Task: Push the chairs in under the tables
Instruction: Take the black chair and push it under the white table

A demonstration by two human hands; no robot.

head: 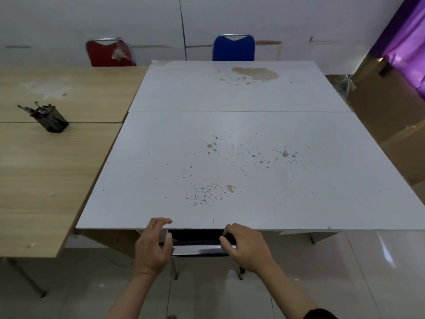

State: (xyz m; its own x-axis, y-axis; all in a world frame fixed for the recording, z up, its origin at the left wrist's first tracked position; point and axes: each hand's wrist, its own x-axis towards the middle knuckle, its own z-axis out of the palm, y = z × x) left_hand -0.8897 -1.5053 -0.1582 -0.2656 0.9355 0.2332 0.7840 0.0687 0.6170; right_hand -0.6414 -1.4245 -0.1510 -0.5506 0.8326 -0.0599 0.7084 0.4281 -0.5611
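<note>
2 hands sit at the near edge of the big worktop (230, 157). The left hand (153, 246) and right hand (247, 246) are on the top bar of a chair (197, 246) tucked under it. Another worktop (46, 169) stands to the left, with a pen cup (54, 124) on it. 2 more chairs (110, 52) (234, 48) stand behind.

We see a pale wall (138, 21) with a thin vertical seam at the far side and a purple curtain (407, 38) hanging at the far right. Glossy light floor tiles (345, 272) reflect the room's light, brown cardboard boxes (391, 116) stand along the right, and a black pen holder (54, 124) sits to the left.
</note>
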